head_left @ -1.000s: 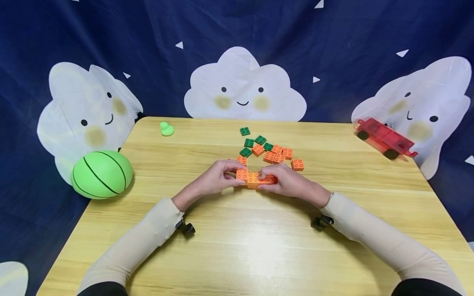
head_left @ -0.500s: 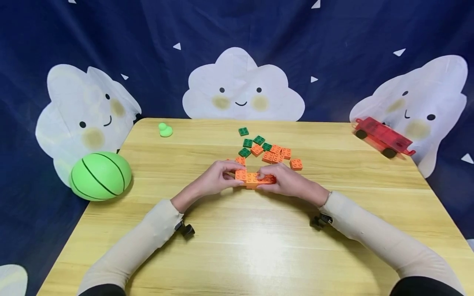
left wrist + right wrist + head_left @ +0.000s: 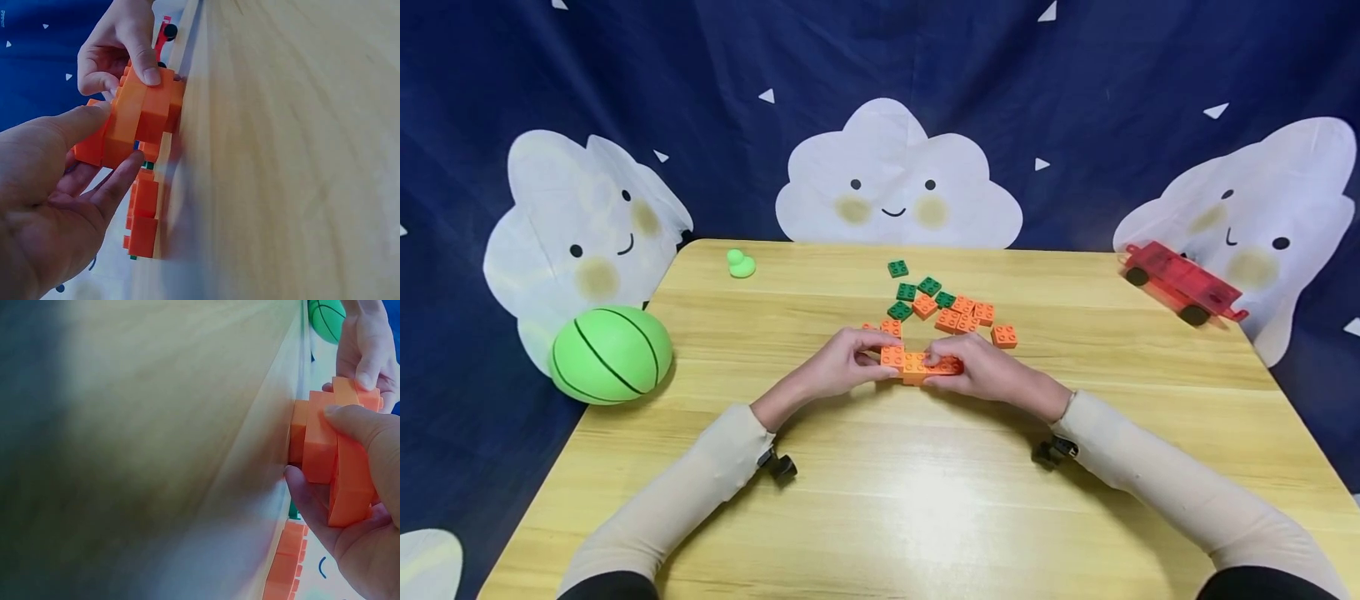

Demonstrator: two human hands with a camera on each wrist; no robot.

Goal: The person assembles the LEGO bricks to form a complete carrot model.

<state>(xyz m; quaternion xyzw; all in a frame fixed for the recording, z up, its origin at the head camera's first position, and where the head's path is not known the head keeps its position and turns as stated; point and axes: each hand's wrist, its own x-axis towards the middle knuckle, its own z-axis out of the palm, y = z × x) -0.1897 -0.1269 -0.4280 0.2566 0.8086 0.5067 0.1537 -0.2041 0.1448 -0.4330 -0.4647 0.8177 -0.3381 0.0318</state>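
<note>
Several orange toy building bricks form a stepped, joined piece [image 3: 914, 367] near the middle of the table, between my two hands. My left hand [image 3: 842, 360] pinches a brick [image 3: 892, 356] at its left end between thumb and fingers. On the right end, my right hand [image 3: 981, 365] grips the piece, its fingers covering part of the studs. The left wrist view shows the stacked bricks [image 3: 128, 119] from the side, with both thumbs pressing on them. In the right wrist view the lower bricks [image 3: 300, 431] reach down close to the wooden table.
Behind the hands lie loose orange bricks [image 3: 1003, 336] and green bricks [image 3: 898, 268]. A green ball [image 3: 612, 356] sits at the left edge, a small green duck [image 3: 741, 264] at the back left. A red toy car [image 3: 1183, 282] stands at the back right edge.
Both hands keep their hold on the orange bricks in nearly the same place. Only the head view shifts slightly.
</note>
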